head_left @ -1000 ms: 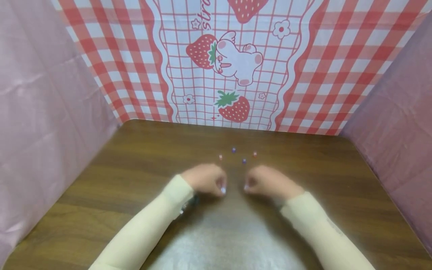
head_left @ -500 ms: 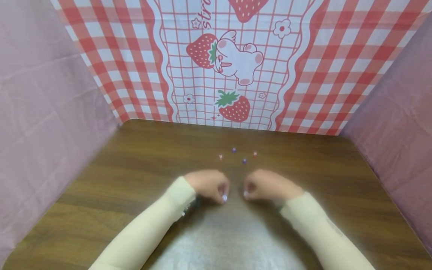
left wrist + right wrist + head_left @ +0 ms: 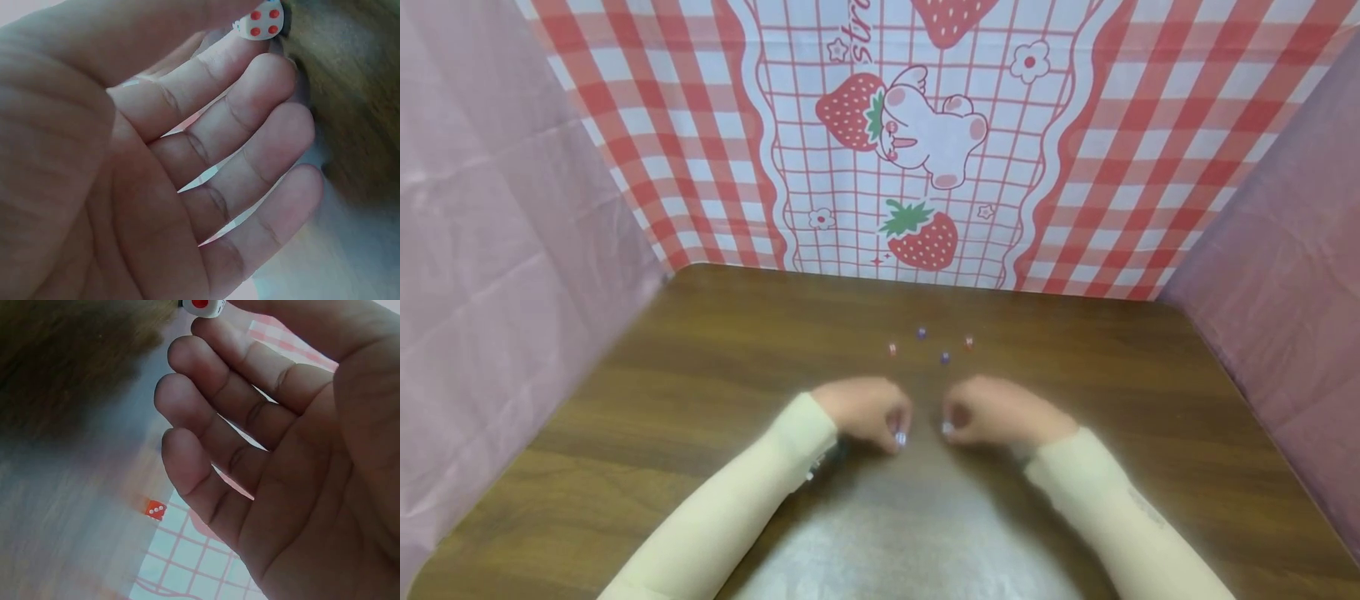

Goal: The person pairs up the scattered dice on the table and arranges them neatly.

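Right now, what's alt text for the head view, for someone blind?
A person's left hand and right hand each pinch a white die at a wooden table; beyond lie two red dice and two blue dice.

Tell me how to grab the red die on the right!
Pinch the red die by two opposite sides, probably best from above: it's a tiny cube resting on the table, its top uncovered, apart from the nearest blue die.

Extends pale-cream-sleeved forearms [image 3: 722, 508] forward, angled inward; holds bare left hand [image 3: 867, 410] near bare right hand [image 3: 1000, 408], pinching with both thumbs [image 3: 144, 37] and index fingers [image 3: 200, 72].
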A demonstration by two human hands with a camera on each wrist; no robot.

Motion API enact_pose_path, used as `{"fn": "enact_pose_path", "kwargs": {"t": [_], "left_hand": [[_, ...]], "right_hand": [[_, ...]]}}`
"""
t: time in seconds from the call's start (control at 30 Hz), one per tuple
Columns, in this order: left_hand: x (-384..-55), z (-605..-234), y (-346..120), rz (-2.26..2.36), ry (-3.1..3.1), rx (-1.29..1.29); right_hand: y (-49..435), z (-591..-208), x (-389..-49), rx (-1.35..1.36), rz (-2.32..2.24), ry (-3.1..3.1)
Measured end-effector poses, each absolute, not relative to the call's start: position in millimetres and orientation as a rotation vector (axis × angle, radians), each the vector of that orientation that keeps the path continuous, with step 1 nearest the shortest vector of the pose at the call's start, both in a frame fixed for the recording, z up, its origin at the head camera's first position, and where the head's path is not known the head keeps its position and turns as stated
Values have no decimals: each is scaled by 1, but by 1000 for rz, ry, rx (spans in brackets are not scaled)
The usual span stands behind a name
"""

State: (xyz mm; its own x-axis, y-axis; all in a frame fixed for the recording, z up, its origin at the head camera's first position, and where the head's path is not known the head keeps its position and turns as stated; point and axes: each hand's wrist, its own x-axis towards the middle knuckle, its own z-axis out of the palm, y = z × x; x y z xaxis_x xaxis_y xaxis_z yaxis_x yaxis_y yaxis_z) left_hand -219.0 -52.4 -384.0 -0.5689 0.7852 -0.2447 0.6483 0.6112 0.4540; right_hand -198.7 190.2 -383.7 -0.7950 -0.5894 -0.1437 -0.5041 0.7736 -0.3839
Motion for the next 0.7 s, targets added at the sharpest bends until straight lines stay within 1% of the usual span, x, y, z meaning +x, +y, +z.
{"fn": "enact_pose_path", "kwargs": {"t": [0.47,0.7], "left_hand": [[-223,-383,-58,455,2412,1132],[-222,-385,-57,452,2410,1125]], "right_hand": [[190,-377,-195,-777,-491,2683],[188,-377,-193,-843,-532,2620]]}}
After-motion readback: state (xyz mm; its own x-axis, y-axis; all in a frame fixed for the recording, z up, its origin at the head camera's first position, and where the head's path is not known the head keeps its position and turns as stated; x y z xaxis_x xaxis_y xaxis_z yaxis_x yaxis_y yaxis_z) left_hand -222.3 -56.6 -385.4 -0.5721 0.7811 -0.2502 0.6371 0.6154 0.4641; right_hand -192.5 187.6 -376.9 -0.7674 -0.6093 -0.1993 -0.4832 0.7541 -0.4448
